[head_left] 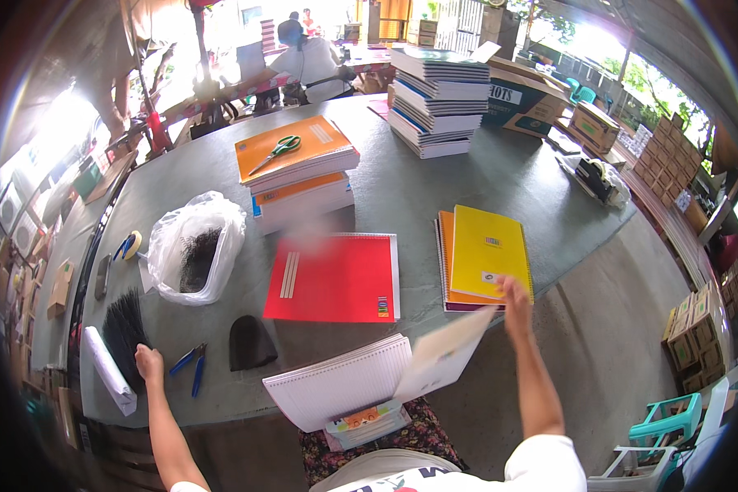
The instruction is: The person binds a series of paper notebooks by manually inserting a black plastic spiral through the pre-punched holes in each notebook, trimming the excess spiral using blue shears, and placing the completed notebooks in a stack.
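At the table's left edge, my left hand (148,362) is closed at the end of a bundle of long black binding coils (123,332). A notebook with ruled pages (348,375) rests open across my lap and the table's edge. Its pale cover (444,354) is swung up to the right, blurred. My right hand (515,305) is closed at the cover's upper corner, partly over a yellow notebook (490,246) on a small stack. A red notebook (334,277) lies in front of me. Blue-handled pliers (192,368) and a dark rounded pad (250,343) lie between my left hand and the open notebook.
A white plastic bag (232,221) holds black trimmings. Green-handled scissors (280,152) top a stack of orange notebooks (328,138). A tall notebook pile (436,102) and a carton (521,97) stand farther back. A white roll (109,369) lies left; a person (307,61) sits beyond the table.
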`<state>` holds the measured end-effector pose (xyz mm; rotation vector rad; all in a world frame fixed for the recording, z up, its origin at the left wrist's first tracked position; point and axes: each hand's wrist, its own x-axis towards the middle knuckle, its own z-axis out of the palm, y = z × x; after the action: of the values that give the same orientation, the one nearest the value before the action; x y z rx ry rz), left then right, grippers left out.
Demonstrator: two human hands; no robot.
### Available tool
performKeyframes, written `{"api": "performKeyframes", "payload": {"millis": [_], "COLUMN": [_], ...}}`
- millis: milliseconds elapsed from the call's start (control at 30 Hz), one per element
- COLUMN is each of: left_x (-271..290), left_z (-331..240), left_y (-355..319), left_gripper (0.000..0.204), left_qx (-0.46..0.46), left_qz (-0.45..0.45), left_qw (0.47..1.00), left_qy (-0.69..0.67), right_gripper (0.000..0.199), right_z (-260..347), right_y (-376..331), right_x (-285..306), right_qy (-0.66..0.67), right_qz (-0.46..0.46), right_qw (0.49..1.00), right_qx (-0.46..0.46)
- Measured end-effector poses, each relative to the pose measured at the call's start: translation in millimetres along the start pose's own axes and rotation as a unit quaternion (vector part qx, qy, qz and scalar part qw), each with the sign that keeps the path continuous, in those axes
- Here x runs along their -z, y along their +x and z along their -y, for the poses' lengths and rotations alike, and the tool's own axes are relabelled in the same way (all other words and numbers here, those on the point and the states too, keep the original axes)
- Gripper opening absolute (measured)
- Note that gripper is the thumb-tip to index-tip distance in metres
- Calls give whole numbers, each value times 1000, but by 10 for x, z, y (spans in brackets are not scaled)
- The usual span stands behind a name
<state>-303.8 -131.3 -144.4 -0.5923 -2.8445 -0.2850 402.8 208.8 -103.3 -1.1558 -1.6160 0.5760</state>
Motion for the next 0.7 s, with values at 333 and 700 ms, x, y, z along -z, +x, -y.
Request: {"api": "performKeyframes", "payload": {"millis": [333, 700], "left_x": [-15, 212], "left_z": [32, 87], "left_y": [-25, 22], "left_gripper": [21, 23], "left_qx": [-34, -8], "left_qz": [-21, -53], "left_qw": [999, 998], "left_qy": [-16, -13], "right_gripper": [17, 23], "right_z": [107, 1728], "right_y": [-1314, -609], "right_x": [-1350, -1056], "right_qy": [-36, -23], "right_qz": [-114, 76], "right_qw": [982, 821], "right_qx": [147, 565]}}
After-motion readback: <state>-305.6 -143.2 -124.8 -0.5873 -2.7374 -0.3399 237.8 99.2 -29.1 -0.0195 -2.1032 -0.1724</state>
